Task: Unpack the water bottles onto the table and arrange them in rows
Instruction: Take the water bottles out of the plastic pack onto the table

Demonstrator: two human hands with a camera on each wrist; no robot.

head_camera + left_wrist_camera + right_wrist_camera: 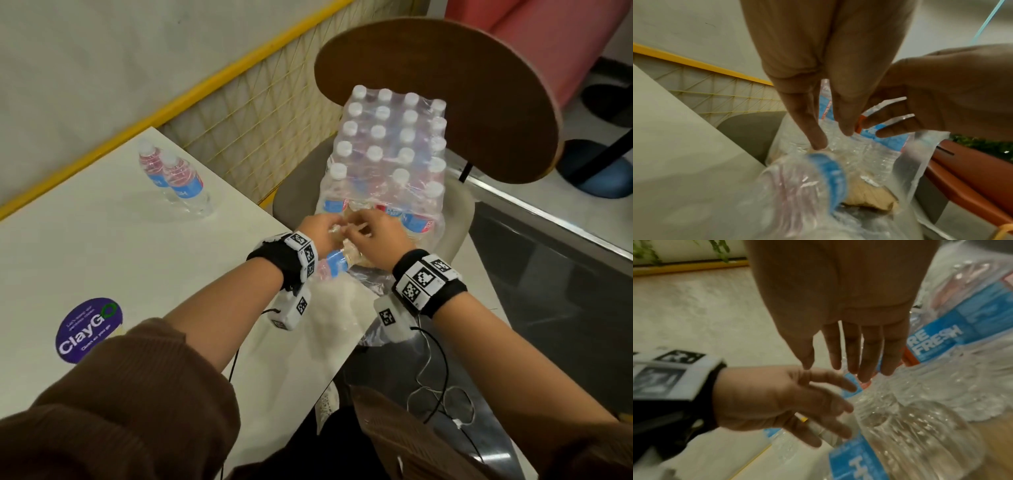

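A shrink-wrapped pack of water bottles (387, 154) with white caps and blue labels stands on a chair seat. Its near end is torn open. My left hand (320, 229) and right hand (375, 236) meet at that torn end, with their fingers on the loose plastic wrap (342, 308). In the wrist views the left fingertips (818, 144) point down onto the wrap and the right fingers (867, 353) reach out straight toward the pack (941, 337). One bottle (334, 265) lies on its side under my left wrist. Two bottles (150, 164) (186, 185) stand on the white table (102, 257).
The chair's brown wooden back (445, 85) rises behind the pack. A yellow-framed mesh fence (257, 113) runs along the table's far side. A purple round sticker (89, 329) is on the table near me. Cables (438, 387) hang from my right wrist.
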